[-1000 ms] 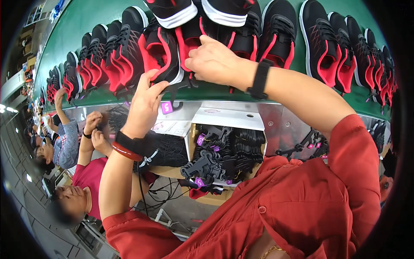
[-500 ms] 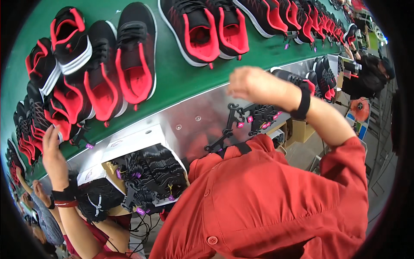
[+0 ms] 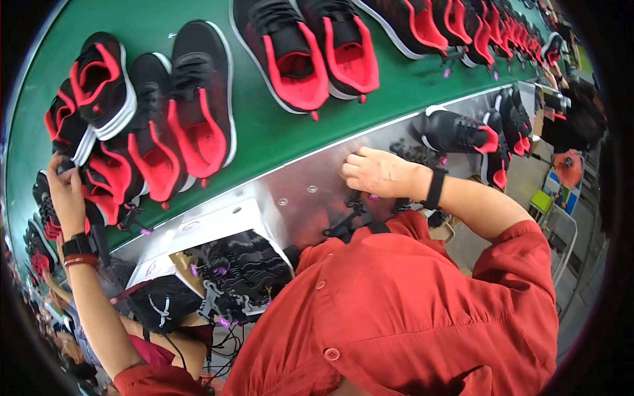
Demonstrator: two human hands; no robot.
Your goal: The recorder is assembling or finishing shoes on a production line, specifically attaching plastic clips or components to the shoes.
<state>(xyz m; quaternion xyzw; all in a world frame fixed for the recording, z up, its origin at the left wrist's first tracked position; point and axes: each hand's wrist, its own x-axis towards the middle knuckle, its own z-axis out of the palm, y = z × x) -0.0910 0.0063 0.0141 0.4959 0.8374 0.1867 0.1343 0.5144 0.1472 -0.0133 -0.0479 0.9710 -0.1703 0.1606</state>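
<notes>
i stand near the green counter (image 3: 277, 138) and i look at a person in a red shirt (image 3: 396, 290), whose arms are spread far apart. the left hand (image 3: 66, 201) reaches to the crowded left side, just beside the stacked shoes (image 3: 105, 82); its fingers are bent, with only a narrow space between them. the right hand (image 3: 380, 173) is above the metal ledge (image 3: 300, 175), well apart from the left one, and its fingers are curled inward. the hands cover their own inner sides, so i honestly cannot tell if either one holds something.

nearest to the right hand are black plastic hangers (image 3: 356, 208), lying on the ledge just under it. i think they are laid there because this place is near to the body and does not take room from the shoes.

on the counter, a middle pair (image 3: 290, 76) stands with toes away from the person and coral linings toward the person; this direction seems chosen so that the openings are easy to reach. at the left, some shoes sit on top of others, probably to save space. a black pair (image 3: 459, 129) lies sideways on the ledge, to the right.

below the counter edge, a white box (image 3: 218, 224) full of packed black pieces stands close to the body, and beside it is a black bundle (image 3: 165, 303), tied with a pale string, likely so that its strands do not mix.
</notes>
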